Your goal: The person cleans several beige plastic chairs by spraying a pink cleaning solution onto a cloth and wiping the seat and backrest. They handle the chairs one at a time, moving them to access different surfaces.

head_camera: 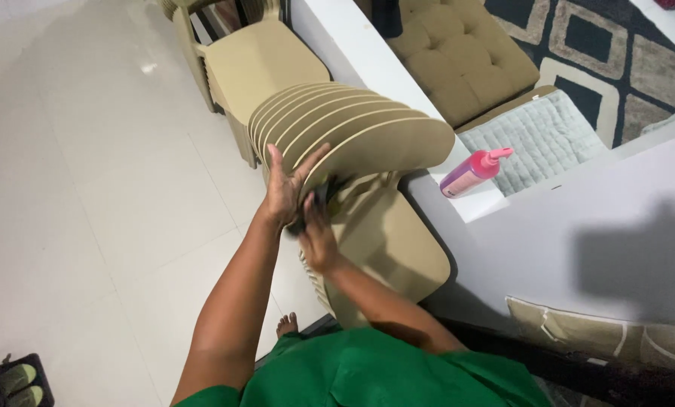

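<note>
Beige plastic chairs stand stacked by a white ledge; the left hand lies flat against their backs; the right hand grips a dark cloth, mostly hidden.

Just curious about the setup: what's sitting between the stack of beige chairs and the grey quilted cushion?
In the head view, a white ledge runs between the stacked chairs and the grey cushion, and a pink pump bottle lies on its side on it.
</note>
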